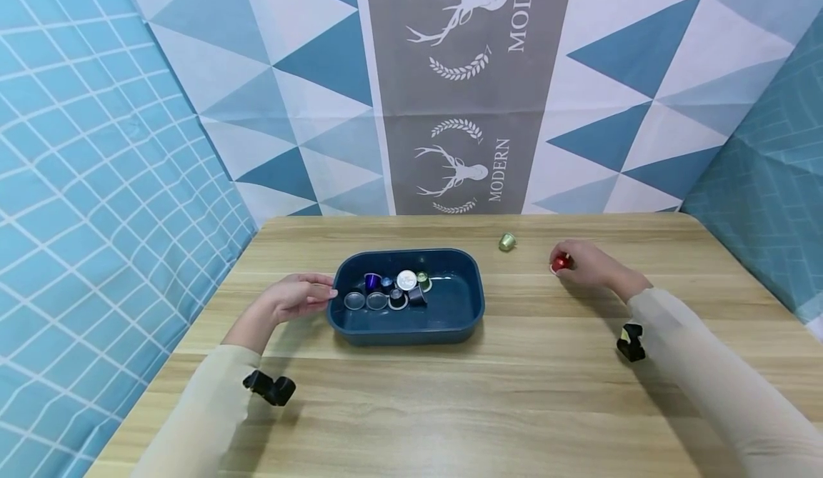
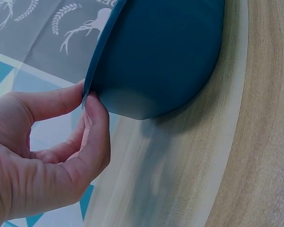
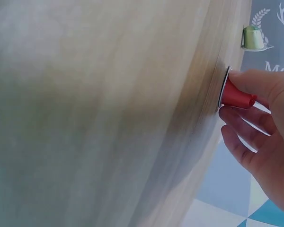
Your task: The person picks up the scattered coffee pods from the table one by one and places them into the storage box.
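A dark blue tray (image 1: 450,328) stands on the table with several coffee capsules in its left and middle part, among them a purple capsule (image 1: 372,282) and a white-lidded capsule (image 1: 406,280). My left hand (image 1: 301,296) pinches the tray's left rim (image 2: 95,66) between thumb and fingers. Over to the right, my right hand (image 1: 588,264) grips a red coffee capsule (image 3: 237,96) by its rim and side, at the tabletop. A green-gold capsule (image 1: 507,242) lies on the table between the tray and my right hand, nearer the back edge.
The wooden table (image 1: 411,399) reaches back to a patterned cloth wall (image 1: 463,106). A blue gridded cloth (image 1: 96,178) hangs along the left side. Black wrist mounts (image 1: 270,388) sit on both sleeves.
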A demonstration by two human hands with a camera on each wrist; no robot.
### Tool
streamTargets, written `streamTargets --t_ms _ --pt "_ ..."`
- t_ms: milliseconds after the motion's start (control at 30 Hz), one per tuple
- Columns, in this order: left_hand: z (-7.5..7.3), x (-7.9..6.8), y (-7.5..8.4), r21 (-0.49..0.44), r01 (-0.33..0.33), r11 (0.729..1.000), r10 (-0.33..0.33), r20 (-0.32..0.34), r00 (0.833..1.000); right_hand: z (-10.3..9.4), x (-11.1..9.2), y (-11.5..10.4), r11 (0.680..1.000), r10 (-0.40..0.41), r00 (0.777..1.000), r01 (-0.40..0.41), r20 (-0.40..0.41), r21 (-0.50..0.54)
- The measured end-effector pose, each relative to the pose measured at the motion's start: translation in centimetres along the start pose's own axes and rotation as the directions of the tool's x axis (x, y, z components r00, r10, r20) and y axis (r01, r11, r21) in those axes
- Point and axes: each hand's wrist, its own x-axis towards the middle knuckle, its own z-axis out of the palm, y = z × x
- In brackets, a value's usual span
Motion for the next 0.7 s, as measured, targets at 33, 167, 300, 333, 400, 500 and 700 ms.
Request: streamTargets --t_ms 33,167,300,333,400,500,700 --pt "-0.2 -0.1 0.0 -0.009 -0.009 1.000 0.009 0.020 1.000 0.0 0.0 0.0 1.000 -0.001 1.000 0.001 -0.006 0.005" --pt "-0.3 -0.2 0.0 -0.003 -0.021 1.000 0.021 0.034 0.999 -0.2 -0.3 -0.3 1.000 -0.015 1.000 0.016 -0.023 0.016" --pt "0.1 0.0 -0.1 0.010 -0.004 1.000 0.004 -0.014 1.000 -0.4 -0.8 -0.8 1.000 -0.019 0.999 0.019 -0.028 0.020" --pt "0.2 0.0 -0.1 0.008 -0.002 1.000 0.002 -0.022 1.000 -0.4 -0.9 -1.0 1.000 -0.019 0.999 0.020 -0.028 0.023" --pt "0.3 0.1 -0.1 0.004 0.004 1.000 -0.004 -0.036 0.999 -0.4 -1.1 -1.3 0.999 -0.028 0.999 0.029 -0.030 0.027" --pt "0.3 0.0 -0.2 0.001 0.002 1.000 -0.002 -0.037 0.999 -0.4 -1.4 -1.6 0.998 -0.045 0.998 0.047 -0.034 0.036" --pt "0.2 0.2 -0.3 -0.010 -0.003 1.000 0.002 -0.034 0.999 -0.3 -1.8 -2.1 0.998 -0.063 0.996 0.065 -0.056 0.027"
